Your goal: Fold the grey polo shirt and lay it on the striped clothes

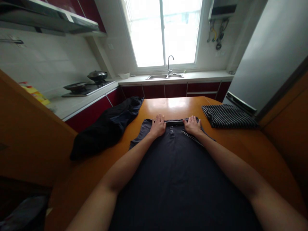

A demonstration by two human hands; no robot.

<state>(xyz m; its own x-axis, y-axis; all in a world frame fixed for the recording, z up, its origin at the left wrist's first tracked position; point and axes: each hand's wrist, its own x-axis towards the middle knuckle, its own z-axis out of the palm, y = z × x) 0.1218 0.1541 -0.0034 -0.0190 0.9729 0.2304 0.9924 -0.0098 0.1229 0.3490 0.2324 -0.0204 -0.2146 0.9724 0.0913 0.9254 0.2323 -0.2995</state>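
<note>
A dark navy polo shirt [173, 170] is spread over the wooden table, its collar end away from me and its lower part running toward my body. The buttoned placket shows at the middle, just below the collar. My left hand [158, 126] lies flat on the left side of the collar, fingers stretched forward. On the collar's right side rests my right hand [192, 125], palm down with its fingers extended. A white-edged strip of the shirt shows beside my right wrist. Both forearms reach over the cloth.
Dark bundled clothing [106, 128] lies on the table's left side. A folded striped cloth [228, 116] sits at the right, near the fridge [271, 54]. Beyond the wooden table [168, 103] are a counter with a sink [157, 76] and a stove with a wok [97, 75].
</note>
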